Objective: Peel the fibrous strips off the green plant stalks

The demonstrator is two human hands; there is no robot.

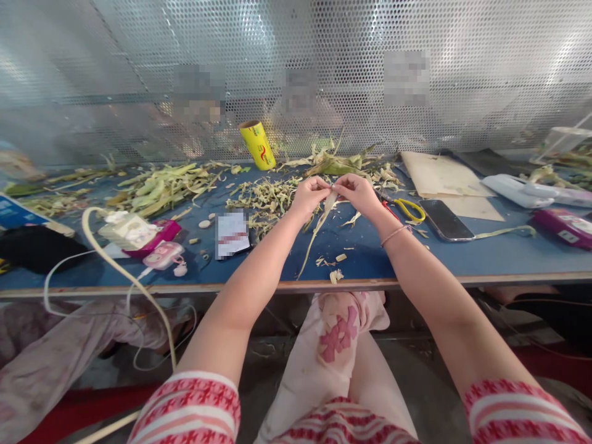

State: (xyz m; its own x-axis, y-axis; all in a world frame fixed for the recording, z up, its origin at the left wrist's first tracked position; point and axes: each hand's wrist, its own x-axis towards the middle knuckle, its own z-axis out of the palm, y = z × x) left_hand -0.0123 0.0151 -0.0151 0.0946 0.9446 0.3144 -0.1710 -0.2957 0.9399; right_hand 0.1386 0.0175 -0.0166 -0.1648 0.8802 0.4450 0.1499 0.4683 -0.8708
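Above the blue table [416, 259], the person's left hand [309, 196] & right hand [358, 192] are meeting w/ fingertips nearly touching. Both are pinching the top end of a pale leaf strip [319, 225]: thumbs & forefingers are pressing together on it, other fingers curling in. Rest of the strip is hanging down below the fingers, trailing toward the table's near edge. Behind the hands, a pile of green scraps [263, 197] is lying. Yellow-handled scissors [409, 209] & a dark phone [446, 220] are lying just right of the right hand's wrist. A yellow roll [258, 145] is standing farther back, by the perforated metal screen [324, 37].
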